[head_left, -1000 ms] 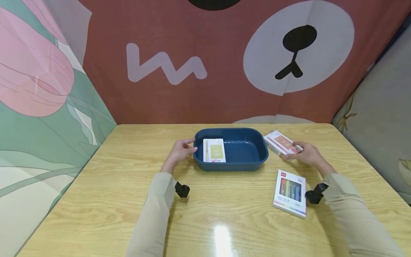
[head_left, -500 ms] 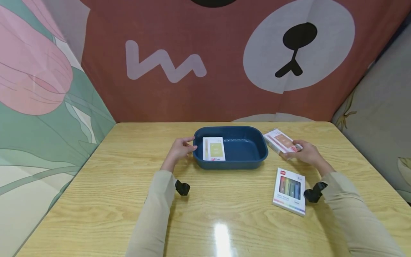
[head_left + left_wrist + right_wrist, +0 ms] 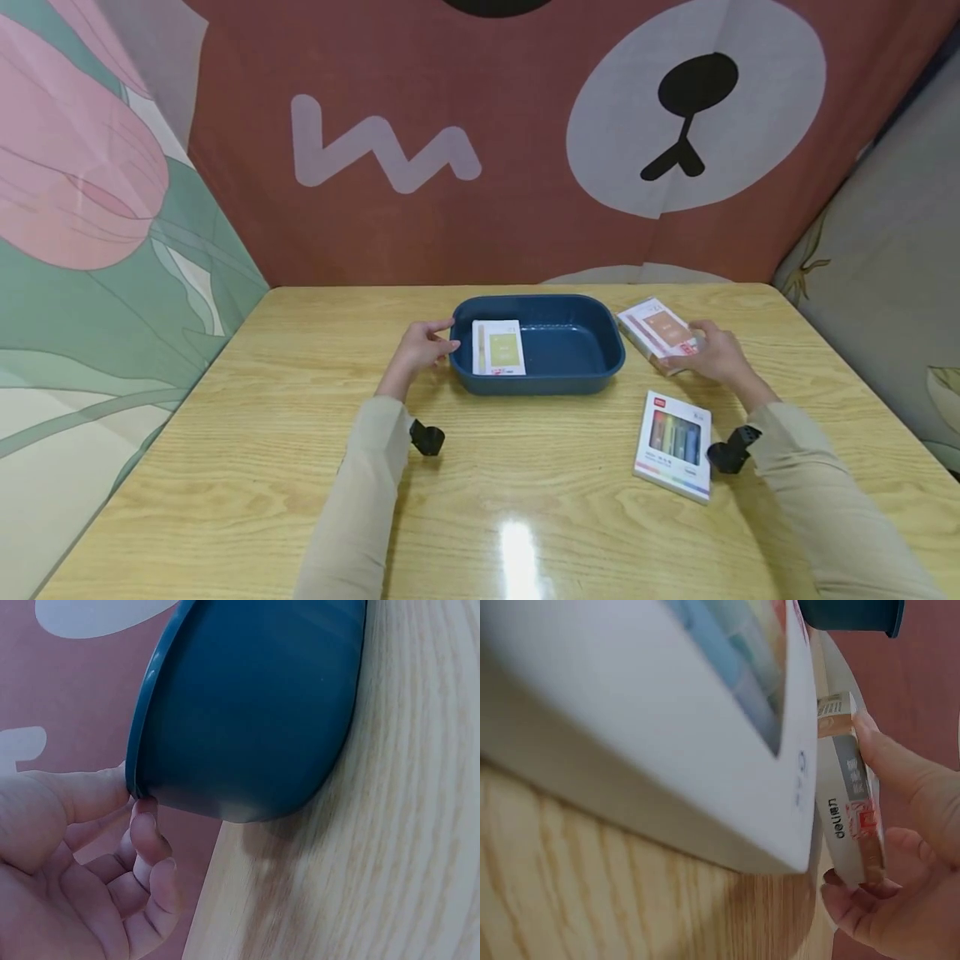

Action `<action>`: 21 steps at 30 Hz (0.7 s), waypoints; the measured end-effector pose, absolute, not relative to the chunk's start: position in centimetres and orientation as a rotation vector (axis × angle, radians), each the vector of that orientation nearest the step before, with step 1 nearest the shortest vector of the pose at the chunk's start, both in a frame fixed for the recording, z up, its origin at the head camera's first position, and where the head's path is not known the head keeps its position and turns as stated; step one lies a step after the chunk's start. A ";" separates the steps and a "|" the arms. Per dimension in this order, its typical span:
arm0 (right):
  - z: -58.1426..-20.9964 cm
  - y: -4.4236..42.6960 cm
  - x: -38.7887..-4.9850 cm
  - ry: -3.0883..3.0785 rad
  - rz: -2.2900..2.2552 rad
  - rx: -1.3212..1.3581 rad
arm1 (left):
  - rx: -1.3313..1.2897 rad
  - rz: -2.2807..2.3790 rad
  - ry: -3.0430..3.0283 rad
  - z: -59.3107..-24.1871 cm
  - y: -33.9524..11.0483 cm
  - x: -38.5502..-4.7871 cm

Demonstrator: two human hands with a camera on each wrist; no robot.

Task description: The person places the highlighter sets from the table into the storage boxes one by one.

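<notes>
My left hand [image 3: 417, 350] pinches the left rim of a dark blue plastic basin [image 3: 573, 386]. Thumb and finger meet at the rim in the left wrist view, the other fingers curled below. Inside the basin, at its left end, lies a white box with a yellow-green panel [image 3: 504, 348]. My right hand [image 3: 718, 357] grips the near right end of a white box with an orange panel [image 3: 654, 327], just right of the basin. The right wrist view shows thumb and fingers at opposite ends of that box's side [image 3: 847, 810]; whether it is lifted, I cannot tell.
A white box of coloured pens with a clear window [image 3: 675, 446] lies on the wooden table [image 3: 480, 467], close below my right hand and beside the right wrist camera [image 3: 733, 450]. A brown patterned cloth [image 3: 375, 233] hangs along the table's back edge.
My right hand's fingers shift slightly on the orange-panelled box, and the box tips or slides a little away. The left hand and basin stay put; the head view drifts slightly.
</notes>
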State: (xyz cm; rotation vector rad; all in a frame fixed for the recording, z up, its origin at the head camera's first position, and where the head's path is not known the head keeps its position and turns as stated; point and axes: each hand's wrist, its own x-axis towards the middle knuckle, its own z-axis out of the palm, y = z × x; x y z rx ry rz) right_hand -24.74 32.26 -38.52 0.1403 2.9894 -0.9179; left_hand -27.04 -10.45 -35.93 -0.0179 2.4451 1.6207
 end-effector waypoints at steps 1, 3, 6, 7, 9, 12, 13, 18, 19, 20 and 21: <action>-38.5 32.2 -24.7 2.989 -0.920 0.147 | -0.018 1.619 2.446 -35.9 -10.4 -27.0; -38.4 32.3 -24.6 2.979 -0.925 0.152 | -0.023 1.621 2.446 -35.9 -10.4 -27.0; -38.1 32.3 -24.6 2.954 -0.934 0.160 | -0.019 1.616 2.449 -35.8 -10.5 -27.0; -38.1 32.4 -24.6 2.948 -0.934 0.154 | -0.020 1.616 2.448 -35.9 -10.5 -27.0; -37.9 32.4 -24.6 2.936 -0.943 0.141 | -0.018 1.612 2.449 -35.9 -10.5 -27.0; -37.7 32.6 -24.5 2.926 -0.965 0.117 | -0.021 1.611 2.447 -35.9 -10.5 -27.1; -37.7 32.8 -24.5 2.920 -0.977 0.112 | -0.025 1.612 2.445 -35.9 -10.5 -27.1; -37.7 33.3 -24.4 2.861 -1.065 0.123 | -0.035 1.616 2.439 -35.9 -10.5 -27.1; -37.7 33.4 -24.4 2.837 -1.094 0.138 | -0.033 1.614 2.440 -35.9 -10.5 -27.0; -37.7 33.5 -24.4 2.813 -1.128 0.151 | -0.027 1.610 2.444 -35.9 -10.5 -27.0; -37.7 33.5 -24.4 2.778 -1.169 0.176 | -0.025 1.609 2.446 -35.9 -10.5 -27.0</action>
